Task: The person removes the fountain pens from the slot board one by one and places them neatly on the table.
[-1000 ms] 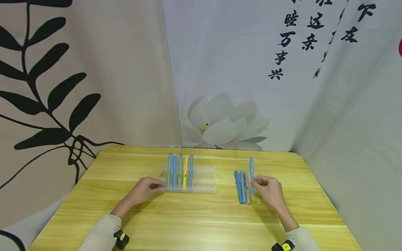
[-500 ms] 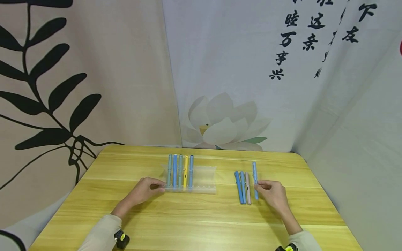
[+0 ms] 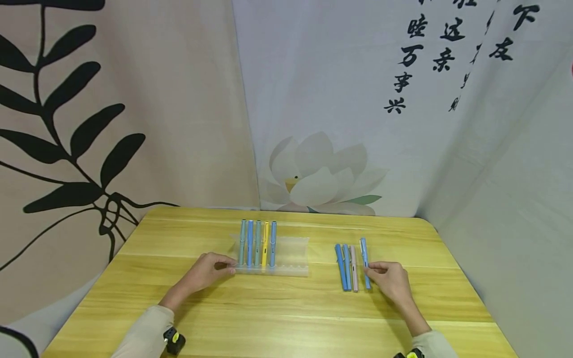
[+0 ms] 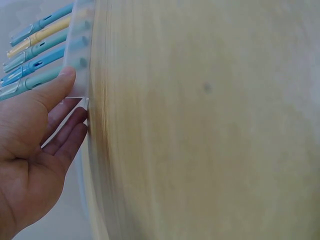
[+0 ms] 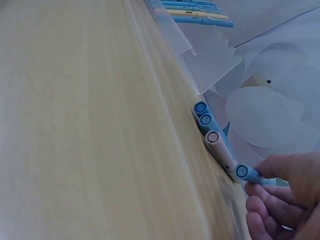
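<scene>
My left hand holds the left end of a clear plastic pen rack; in the left wrist view its thumb presses the rack's front lip. Several capped pens stand side by side in the rack's left part: green, blue, green, a yellow pen, then blue. The rack's right part holds no pens. To the right, my right hand pinches a light blue pen between thumb and fingers. Beside it lie a pinkish pen and two blue pens, roughly parallel.
The rack and pens are on a wood-grain table. Behind it hangs a pale curtain with a printed lotus and dark characters. Black camera straps circle the wrists.
My right hand has moved the light blue pen slightly right and toward the front, away from the pinkish pen. The left hand and rack have stayed put.
</scene>
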Demonstrator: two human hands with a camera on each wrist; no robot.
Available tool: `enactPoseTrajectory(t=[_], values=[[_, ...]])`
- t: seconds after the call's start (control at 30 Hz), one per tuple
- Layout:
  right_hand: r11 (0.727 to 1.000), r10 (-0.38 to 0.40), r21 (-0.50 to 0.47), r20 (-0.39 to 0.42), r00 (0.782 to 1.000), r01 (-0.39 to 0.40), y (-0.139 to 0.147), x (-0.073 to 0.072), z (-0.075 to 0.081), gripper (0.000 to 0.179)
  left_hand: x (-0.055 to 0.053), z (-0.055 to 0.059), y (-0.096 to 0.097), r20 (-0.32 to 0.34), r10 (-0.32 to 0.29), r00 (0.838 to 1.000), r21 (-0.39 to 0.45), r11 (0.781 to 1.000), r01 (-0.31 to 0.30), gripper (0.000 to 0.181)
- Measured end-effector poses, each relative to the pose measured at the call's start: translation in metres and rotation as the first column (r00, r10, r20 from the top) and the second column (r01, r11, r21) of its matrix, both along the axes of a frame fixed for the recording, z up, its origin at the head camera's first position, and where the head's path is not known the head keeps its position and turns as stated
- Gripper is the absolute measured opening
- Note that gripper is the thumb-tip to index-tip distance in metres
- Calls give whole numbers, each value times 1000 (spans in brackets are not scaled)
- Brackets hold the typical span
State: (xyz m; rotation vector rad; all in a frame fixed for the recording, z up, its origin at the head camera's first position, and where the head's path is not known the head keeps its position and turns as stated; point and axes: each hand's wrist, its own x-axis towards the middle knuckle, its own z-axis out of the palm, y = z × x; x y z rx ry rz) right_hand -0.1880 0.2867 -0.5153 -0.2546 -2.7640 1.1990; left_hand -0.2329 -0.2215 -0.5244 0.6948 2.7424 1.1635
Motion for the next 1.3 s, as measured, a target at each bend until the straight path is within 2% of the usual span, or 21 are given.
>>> enactPoseTrajectory(t=[0.57,1.3], values=[[998,23,52,-10,1000,-22,-1,-2,-6,22,-2,0,2,12,-2,1000,13,1000,2,27],[996,30,84,34,999,-33,-4,-3,0,24,0,-1,0,24,4,1000,17,1000,-4,25]])
